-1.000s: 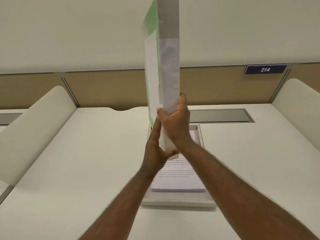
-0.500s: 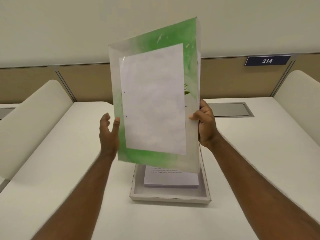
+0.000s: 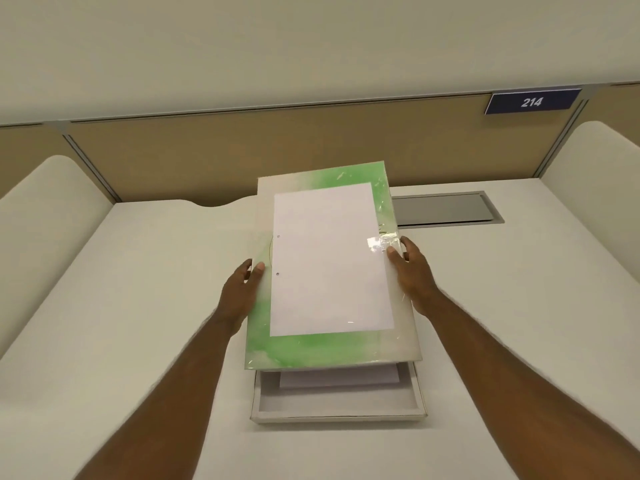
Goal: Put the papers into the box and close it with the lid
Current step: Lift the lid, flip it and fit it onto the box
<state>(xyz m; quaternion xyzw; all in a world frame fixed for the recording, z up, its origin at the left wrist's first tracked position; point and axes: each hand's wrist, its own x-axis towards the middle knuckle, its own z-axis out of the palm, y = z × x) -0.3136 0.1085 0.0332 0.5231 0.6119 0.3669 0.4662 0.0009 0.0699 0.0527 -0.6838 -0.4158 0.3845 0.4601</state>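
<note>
- The lid (image 3: 325,265) is held in the air between both hands, its top face turned up toward the camera and its near edge a little lower than the far one.
- The left hand (image 3: 239,296) grips the lid's left long edge: the thumb (image 3: 258,270) lies on the top face and the other fingers curl under the rim, mostly hidden.
- The right hand (image 3: 412,271) grips the right long edge across from it; the thumb tip presses on the top face just beside a shiny patch of clear tape (image 3: 379,242), and the fingers (image 3: 410,245) wrap around the outside of the rim, close together.
- Between the two thumbs the lid's top shows a white sheet (image 3: 329,261) with two punch holes near the left thumb, framed by a blotchy green and white border under glossy film.
- Below the wrists, toward the person, the box (image 3: 337,415) sits open on the desk (image 3: 138,323); only its near part shows, since the lid covers the rest from this view.
- The papers (image 3: 337,377) lie inside the box, a white stack whose near edge shows just under the lid's near edge.
- The lid is above the box and not seated on it; a gap is visible between the lid's near rim and the box walls.
- Beyond the right fingertips a grey cable hatch (image 3: 446,209) is set flush in the desk.
- Further back, a tan partition (image 3: 207,157) carries a blue plate (image 3: 531,101) reading 214.
</note>
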